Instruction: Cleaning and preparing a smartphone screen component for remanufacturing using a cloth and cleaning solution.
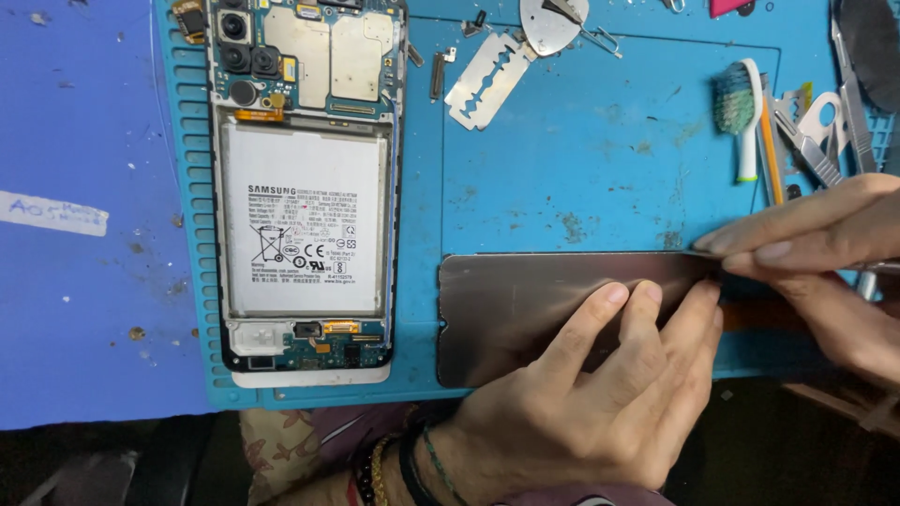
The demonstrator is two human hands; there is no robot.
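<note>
Head view, left hand (600, 394) flat, fingers spread, pressing dark phone screen panel (516, 319) onto blue repair mat (600, 150), right hand (825, 244) pinching panel's far right edge, opened phone (305, 187) left of panel, razor blade (489, 80) above it.

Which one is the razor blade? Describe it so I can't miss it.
Start at the blue work mat, then go to its top edge, right of the opened phone. The razor blade lies there tilted: flat, silvery, with notched ends and a slotted middle, unlike the round metal disc beside it.
</note>
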